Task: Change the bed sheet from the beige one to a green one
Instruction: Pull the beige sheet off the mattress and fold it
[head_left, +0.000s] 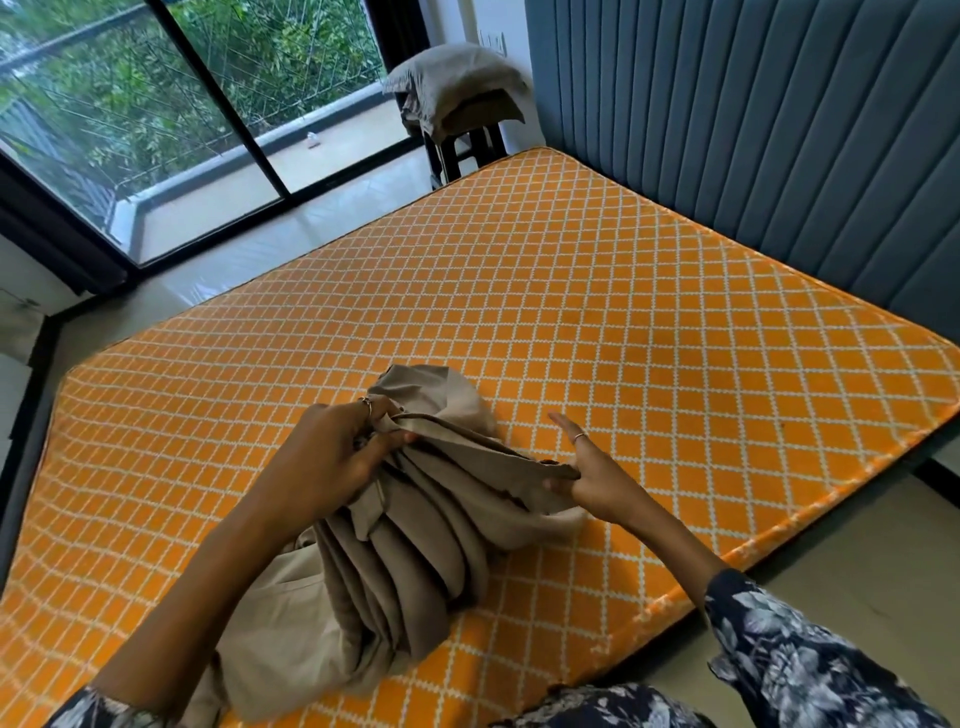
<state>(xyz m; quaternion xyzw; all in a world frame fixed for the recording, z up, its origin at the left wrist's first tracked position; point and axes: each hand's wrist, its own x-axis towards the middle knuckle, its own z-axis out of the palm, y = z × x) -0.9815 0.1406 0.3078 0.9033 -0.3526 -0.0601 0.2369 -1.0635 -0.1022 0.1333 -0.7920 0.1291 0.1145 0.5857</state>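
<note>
The beige bed sheet (415, 530) lies bunched in folds on the near part of the bare orange mattress (571, 291), which has a white diamond pattern. My left hand (332, 457) grips a gathered edge of the sheet near its top. My right hand (587, 473) pinches the same edge further right between thumb and fingers, with one ringed finger sticking out straight. The edge is stretched between both hands. No green sheet is in view.
A blue-grey padded headboard (753, 130) runs along the mattress's far right side. A dark stool (467, 145) with beige pillows piled on it stands by the far corner. Sliding glass doors (156, 104) are on the left, tiled floor around the bed.
</note>
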